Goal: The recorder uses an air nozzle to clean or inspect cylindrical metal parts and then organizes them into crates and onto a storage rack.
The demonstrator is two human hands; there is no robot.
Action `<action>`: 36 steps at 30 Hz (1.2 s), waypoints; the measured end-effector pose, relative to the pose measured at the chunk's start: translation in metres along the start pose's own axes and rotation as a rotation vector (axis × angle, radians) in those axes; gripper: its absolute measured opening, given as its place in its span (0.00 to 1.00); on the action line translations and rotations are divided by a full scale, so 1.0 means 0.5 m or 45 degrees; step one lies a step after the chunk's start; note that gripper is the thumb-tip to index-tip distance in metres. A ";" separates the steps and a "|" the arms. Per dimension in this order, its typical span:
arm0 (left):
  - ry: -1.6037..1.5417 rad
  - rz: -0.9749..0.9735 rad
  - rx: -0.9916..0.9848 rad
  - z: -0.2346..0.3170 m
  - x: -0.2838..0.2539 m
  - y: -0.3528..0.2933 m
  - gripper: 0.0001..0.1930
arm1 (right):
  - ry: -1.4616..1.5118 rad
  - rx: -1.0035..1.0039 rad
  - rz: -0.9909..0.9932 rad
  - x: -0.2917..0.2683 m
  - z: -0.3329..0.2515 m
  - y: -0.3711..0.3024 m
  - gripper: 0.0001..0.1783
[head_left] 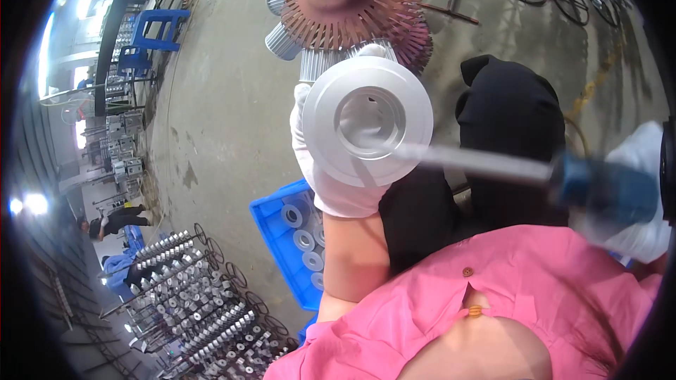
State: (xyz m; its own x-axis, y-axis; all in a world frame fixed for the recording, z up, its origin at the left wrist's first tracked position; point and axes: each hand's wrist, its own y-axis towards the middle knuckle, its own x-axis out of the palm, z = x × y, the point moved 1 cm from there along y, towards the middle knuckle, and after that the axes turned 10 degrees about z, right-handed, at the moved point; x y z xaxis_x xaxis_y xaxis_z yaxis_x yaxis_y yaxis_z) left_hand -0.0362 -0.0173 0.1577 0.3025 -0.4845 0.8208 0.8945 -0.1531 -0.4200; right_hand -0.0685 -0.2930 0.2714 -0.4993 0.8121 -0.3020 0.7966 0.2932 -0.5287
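Silvery metal flanged part point(322, 121) sits in the gloved left hand's point(345, 193) wrapped grasp, the gloved right hand point(639, 229) grips a blurred blue-handled screwdriver point(598, 190) across its bore, and work seems midway, with ribbed cylinders point(283, 42) beyond of uncertain status.

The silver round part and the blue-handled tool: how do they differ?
The silver round part is broad, with a central opening; the blue-handled tool has a long, thin shaft. The left hand holds the part, the right hand the tool. Both are in white gloves.
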 end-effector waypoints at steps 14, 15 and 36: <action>-0.430 -0.378 -0.286 0.004 0.026 -0.017 0.37 | -0.064 0.224 0.228 -0.015 -0.015 -0.038 0.08; -0.480 -0.387 -0.310 0.004 0.027 -0.015 0.37 | -0.247 0.065 0.107 -0.015 -0.015 -0.037 0.09; -0.553 -0.071 0.046 0.003 0.042 -0.017 0.28 | -0.076 -0.039 0.351 0.062 0.018 -0.024 0.07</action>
State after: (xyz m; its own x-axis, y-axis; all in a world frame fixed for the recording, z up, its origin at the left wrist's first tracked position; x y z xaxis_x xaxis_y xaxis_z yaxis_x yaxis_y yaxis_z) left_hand -0.0371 -0.0250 0.1789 0.3565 -0.0684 0.9318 0.9222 -0.1346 -0.3626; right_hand -0.0966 -0.2761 0.2613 -0.2807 0.8323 -0.4780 0.9147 0.0810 -0.3960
